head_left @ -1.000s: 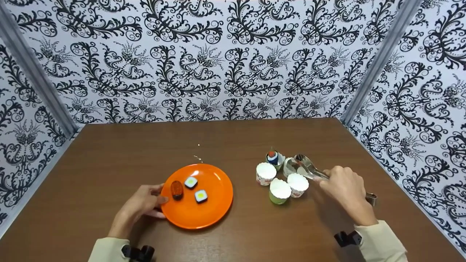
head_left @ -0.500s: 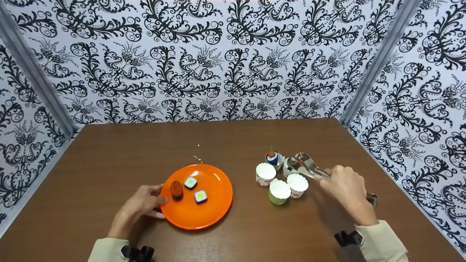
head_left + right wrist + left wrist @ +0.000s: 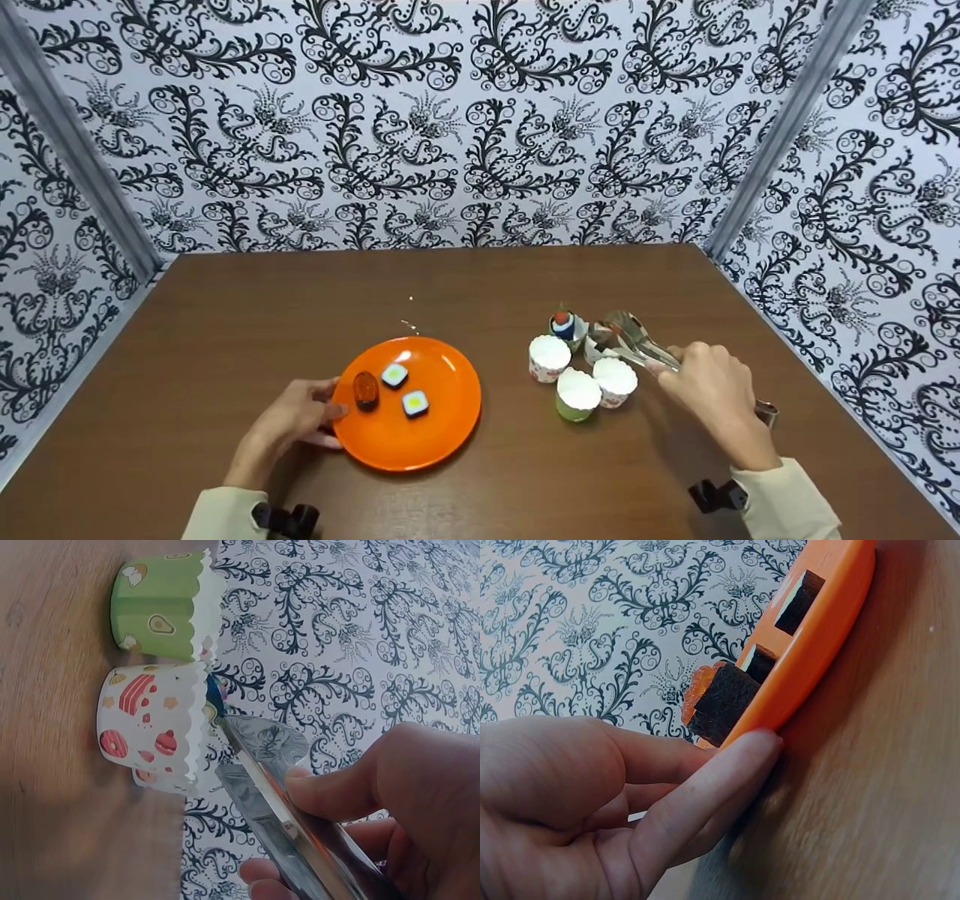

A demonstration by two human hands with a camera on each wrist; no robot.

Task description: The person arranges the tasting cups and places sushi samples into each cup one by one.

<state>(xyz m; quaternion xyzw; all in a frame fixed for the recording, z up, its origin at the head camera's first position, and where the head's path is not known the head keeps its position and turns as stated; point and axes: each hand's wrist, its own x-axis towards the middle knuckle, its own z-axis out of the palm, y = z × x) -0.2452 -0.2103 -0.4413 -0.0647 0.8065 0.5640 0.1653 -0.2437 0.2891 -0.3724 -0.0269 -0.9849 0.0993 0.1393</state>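
while the right hand (image 3: 709, 386) holds the metal tongs (image 3: 646, 345) with its fingers curled round them, the tongs' ends stand apart in the right wrist view; whether anything lies between them i cannot tell. compared with half a second ago, those ends look broader over the rear right cup (image 3: 592, 351); i judge the work is centred on that cup, pickup or release unconfirmed. just beside it, a blue-and-white sushi piece (image 3: 562, 324) sits in the rear cup (image 3: 579, 335). nearer stand the left white cup (image 3: 549, 358), the green cup (image 3: 577, 397) and the printed cup (image 3: 615, 382). well apart, the left hand (image 3: 296, 412) pinches the orange plate (image 3: 450, 420) by its rim, unchanged; i count the roe sushi (image 3: 366, 391), far roll (image 3: 394, 375) and near roll (image 3: 415, 403) on it.
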